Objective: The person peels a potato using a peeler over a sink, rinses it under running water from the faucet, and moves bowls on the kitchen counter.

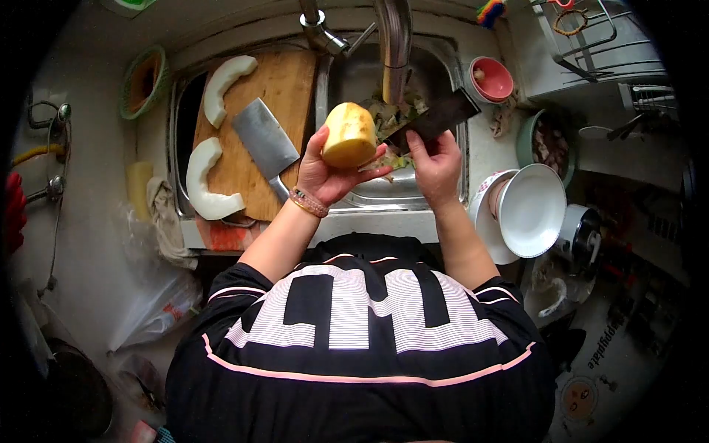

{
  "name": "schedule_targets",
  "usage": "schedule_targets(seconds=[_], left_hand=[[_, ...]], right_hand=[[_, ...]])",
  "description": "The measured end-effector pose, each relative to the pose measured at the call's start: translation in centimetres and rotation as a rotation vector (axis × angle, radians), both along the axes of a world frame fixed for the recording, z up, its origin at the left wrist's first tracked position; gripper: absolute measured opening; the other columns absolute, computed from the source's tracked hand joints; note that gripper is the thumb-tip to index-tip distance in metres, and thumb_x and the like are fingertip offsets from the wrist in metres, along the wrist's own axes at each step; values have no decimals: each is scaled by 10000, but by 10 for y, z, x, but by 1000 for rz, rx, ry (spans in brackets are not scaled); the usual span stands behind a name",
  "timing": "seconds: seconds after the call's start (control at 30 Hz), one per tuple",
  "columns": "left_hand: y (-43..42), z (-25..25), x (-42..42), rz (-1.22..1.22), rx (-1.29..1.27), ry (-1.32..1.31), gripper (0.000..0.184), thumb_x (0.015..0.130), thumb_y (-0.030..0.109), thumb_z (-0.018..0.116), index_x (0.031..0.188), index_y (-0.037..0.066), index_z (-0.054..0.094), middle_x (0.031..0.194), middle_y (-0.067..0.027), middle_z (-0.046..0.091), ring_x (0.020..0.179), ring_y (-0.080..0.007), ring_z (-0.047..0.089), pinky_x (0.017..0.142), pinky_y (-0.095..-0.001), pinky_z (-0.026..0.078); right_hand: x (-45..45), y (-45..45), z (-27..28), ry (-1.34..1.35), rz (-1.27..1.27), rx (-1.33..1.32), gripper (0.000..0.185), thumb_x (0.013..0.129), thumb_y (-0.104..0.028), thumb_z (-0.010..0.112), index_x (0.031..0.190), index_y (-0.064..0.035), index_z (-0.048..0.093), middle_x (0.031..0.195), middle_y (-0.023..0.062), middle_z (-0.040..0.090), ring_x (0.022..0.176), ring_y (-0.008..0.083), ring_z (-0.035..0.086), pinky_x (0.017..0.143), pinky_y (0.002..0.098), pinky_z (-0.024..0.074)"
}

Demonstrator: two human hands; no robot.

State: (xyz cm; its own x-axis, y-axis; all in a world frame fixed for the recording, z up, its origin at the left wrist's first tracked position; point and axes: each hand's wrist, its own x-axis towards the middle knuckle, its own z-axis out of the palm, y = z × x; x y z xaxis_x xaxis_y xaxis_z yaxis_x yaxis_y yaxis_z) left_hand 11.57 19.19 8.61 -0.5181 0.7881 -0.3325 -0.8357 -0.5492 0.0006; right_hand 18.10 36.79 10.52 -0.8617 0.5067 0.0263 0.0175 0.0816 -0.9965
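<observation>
My left hand, with bracelets at the wrist, holds a thick yellow chunk of peeled vegetable or fruit over the near side of the sink. Its exact kind I cannot make out. My right hand grips a dark, flat, rectangular blade-like tool that slants up to the right. The tool and the chunk are close together but apart. Below them, peelings and scraps lie in the metal sink. A cleaver rests to the left on the wooden cutting board.
Two pale, curved melon-like slices lie on the board. The faucet hangs over the sink. To the right are a pink bowl, a green basin with food, and white bowls. A cloth hangs at the left.
</observation>
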Motion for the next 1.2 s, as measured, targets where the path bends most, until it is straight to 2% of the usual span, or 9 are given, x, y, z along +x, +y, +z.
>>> schedule_targets(seconds=[0.17,0.4,0.53,0.6,0.73,0.93,1.07,1.17,1.2], left_hand=[[3,-3,0,38,-96,20,605,820,365,645,1283,61,402,1222,-169,493,1144,-355,487,1008,-544,378],[1,-6,4,-48,-121,21,598,823,364,646,1280,64,405,1218,-163,497,1139,-341,497,987,-530,403],[-2,-6,3,-138,-216,65,584,827,347,645,1283,78,398,1195,-150,510,1129,-325,508,962,-523,426],[1,-5,3,-176,-281,125,569,834,351,630,1288,95,403,1184,-143,526,1106,-319,530,934,-521,449],[7,8,5,-247,-403,272,542,849,349,596,1304,125,404,1163,-130,555,1036,-316,582,866,-515,495],[14,-3,9,-280,-436,268,546,834,329,611,1292,114,407,1130,-113,565,976,-290,605,807,-478,529],[14,1,9,-300,-349,350,557,820,322,621,1281,91,409,1110,-101,570,962,-252,610,808,-438,534],[11,-3,10,-294,-323,375,573,815,309,623,1289,84,395,1108,-100,569,960,-240,611,811,-425,536],[9,-3,10,-289,-310,389,578,816,302,622,1296,83,386,1112,-104,567,963,-242,610,812,-427,536]], right_hand=[[3,-11,-9,103,-27,88,146,822,-89,668,901,14,602,794,99,641,685,135,604,614,274,475],[-2,14,-14,134,-100,482,171,824,-94,671,916,20,582,793,95,637,672,146,584,598,281,470],[-13,21,8,23,29,-494,155,862,-128,637,959,-21,581,854,38,644,699,93,567,627,231,461],[-14,8,14,24,141,-539,162,862,-130,638,980,-33,583,852,20,639,648,56,535,565,198,425],[-10,7,4,-27,307,-657,239,855,-90,637,1055,13,557,1005,80,634,884,126,600,798,262,484],[-2,11,-1,-76,372,-557,247,859,-72,626,1071,29,547,1015,78,630,909,122,591,830,262,470],[0,13,-1,-84,323,-622,218,870,-71,608,1058,24,550,994,75,633,882,114,593,809,260,479],[-4,6,5,-73,306,-583,179,863,-102,627,1015,-32,562,811,-17,601,570,3,452,468,153,307],[-5,8,4,-78,315,-590,183,866,-93,619,1021,-14,560,863,13,611,665,38,500,577,185,366]])
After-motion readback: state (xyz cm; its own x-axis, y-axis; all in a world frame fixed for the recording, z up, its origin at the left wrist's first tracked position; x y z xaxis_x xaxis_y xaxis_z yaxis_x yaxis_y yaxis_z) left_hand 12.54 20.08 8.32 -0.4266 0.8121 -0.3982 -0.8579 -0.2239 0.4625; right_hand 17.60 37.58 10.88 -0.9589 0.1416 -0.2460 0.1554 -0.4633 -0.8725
